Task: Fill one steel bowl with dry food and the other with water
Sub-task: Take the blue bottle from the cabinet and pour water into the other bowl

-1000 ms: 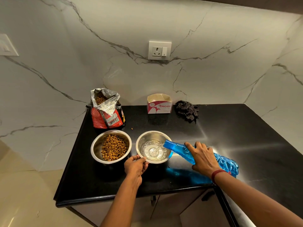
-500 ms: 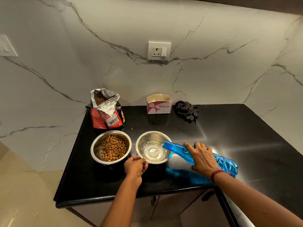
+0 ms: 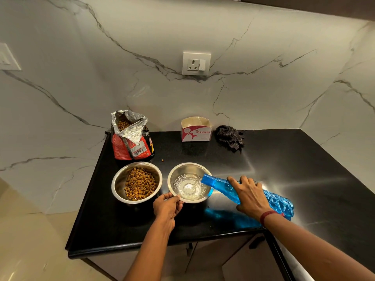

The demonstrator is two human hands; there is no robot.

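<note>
Little has shifted since a second ago — water keeps running from the tipped bottle, pooling wider.

Right hand grips the blue bottle, its mouth over the water bowl; left hand pinches that bowl's near rim. Just left, the kibble bowl sits filled — both on the black counter, before the food bag.

Open pink tissue box, crumpled dark checked cloth, white wall socket
</note>
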